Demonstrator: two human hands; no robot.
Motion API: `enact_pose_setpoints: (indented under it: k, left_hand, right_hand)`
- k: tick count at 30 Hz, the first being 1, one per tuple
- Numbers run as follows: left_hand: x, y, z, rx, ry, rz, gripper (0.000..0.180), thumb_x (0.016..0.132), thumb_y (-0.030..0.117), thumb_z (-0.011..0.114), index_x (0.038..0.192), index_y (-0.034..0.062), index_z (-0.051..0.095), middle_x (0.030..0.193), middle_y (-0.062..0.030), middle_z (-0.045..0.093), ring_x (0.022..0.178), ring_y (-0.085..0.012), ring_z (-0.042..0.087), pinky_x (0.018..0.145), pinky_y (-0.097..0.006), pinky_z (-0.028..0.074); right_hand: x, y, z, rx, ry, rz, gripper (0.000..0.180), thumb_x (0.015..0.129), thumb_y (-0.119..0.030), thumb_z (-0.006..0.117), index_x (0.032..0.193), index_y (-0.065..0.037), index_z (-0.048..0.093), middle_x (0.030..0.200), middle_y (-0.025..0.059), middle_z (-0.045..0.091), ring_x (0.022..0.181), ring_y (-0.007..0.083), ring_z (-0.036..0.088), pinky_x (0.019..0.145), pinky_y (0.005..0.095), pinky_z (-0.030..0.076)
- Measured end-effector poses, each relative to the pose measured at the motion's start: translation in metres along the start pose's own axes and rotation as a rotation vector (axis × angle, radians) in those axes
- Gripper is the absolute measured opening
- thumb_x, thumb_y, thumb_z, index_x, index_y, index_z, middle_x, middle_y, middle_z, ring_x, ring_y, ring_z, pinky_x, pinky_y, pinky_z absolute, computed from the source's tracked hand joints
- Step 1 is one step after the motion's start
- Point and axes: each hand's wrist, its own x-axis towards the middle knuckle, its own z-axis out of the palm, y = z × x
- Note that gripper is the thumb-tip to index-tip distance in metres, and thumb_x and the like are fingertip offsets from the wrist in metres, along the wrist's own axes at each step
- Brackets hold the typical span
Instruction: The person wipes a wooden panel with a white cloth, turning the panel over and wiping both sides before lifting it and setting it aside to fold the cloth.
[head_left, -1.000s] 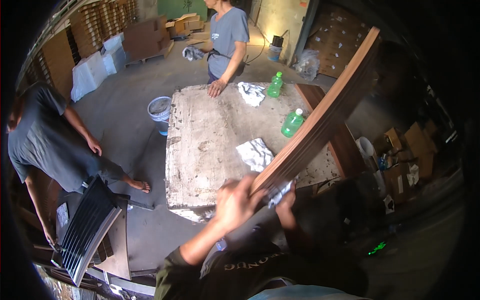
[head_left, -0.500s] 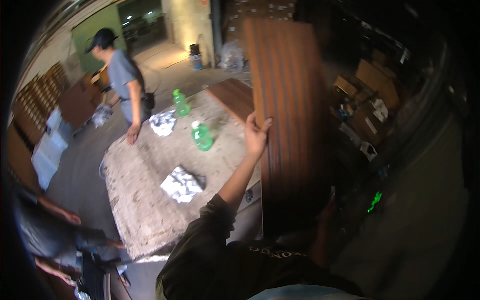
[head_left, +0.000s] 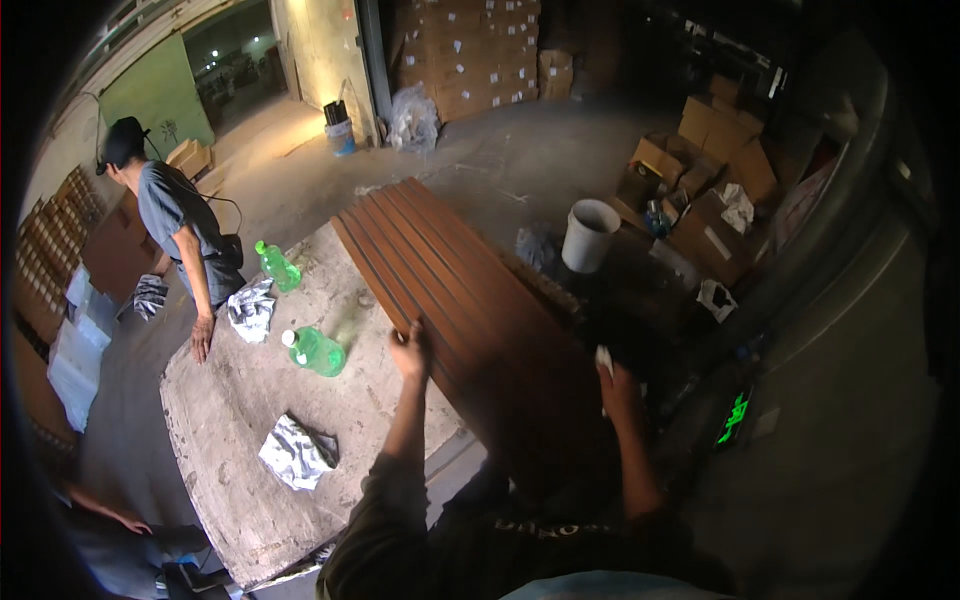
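A long reddish-brown wooden panel [head_left: 450, 290] with dark lengthwise grooves lies slantwise over the right side of a worn, pale table [head_left: 210, 430]. My left hand [head_left: 410, 352] grips its left edge, thumb on top. Beside the panel's right edge is my right hand [head_left: 622, 395], its fingers closed around something small and white; shadow hides what it is. Left of the panel, a green bottle with a white cap [head_left: 316, 352] rests tilted on the table, and a crumpled black-and-white cloth [head_left: 297, 452] lies nearer to me.
Another green bottle [head_left: 278, 267] and a second cloth [head_left: 250, 310] sit farther back. A person in grey [head_left: 185, 225] leans a hand on the table's left edge; another person's arm shows lower left. Beyond the panel stand a white bucket [head_left: 590, 238] and cardboard boxes [head_left: 720, 130].
The panel, raised upright before, has come down onto the table, my left hand still on its edge. My right hand now shows more clearly at the right. The person in grey has turned away.
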Motion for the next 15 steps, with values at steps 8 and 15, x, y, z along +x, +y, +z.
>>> enact_pose_setpoints:
  k: [8,15]
  left_hand:
    - [0.018,-0.059,0.03,0.785,0.028,-0.102,0.091,0.08,0.06,0.055,0.146,0.01,0.016,0.139,-0.0196,0.037,0.13,-0.0367,0.029,0.102,-0.056,0.023]
    - [0.041,-0.065,0.045,0.561,0.074,0.003,0.06,0.094,0.047,0.04,0.142,0.0116,0.032,0.128,-0.0203,0.048,0.117,-0.0401,0.045,0.095,-0.051,0.035]
  right_hand:
    - [0.141,-0.004,0.082,-0.025,0.069,-0.222,0.028,0.09,-0.028,0.055,0.095,-0.001,0.06,0.092,0.0232,0.061,0.085,0.041,0.059,0.07,0.0459,0.047]
    - [0.147,0.013,0.132,-0.051,-0.126,-0.18,0.039,0.088,-0.031,0.059,0.112,0.0,0.054,0.101,0.0236,0.061,0.093,0.0415,0.059,0.079,0.0444,0.048]
